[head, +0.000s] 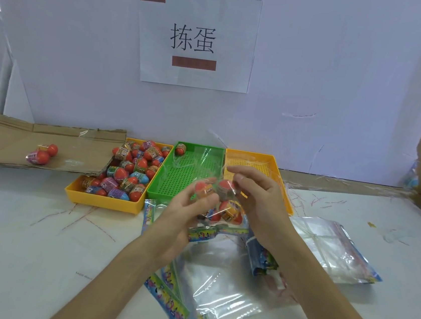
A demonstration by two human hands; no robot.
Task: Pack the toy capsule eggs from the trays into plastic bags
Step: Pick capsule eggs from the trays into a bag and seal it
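Left hand (pixel 184 218) cradles and right hand (pixel 259 201) pinches a clear plastic bag (pixel 206 233) of capsule eggs (pixel 231 210) above the surface, just before the green tray (pixel 190 167). The eggs seem light, hard and slippery, the film limp, so it is best gripped at its mouth.

eggs (pixel 135 166): glossy plastic | bags (pixel 218 291): clear shiny film | trays (pixel 186 180): matt perforated plastic | flap (pixel 50 130): cardboard

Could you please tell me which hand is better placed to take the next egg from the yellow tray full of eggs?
Left, probably. The left hand is on the side of that yellow tray; the right hand would have to cross over the bag both hold.
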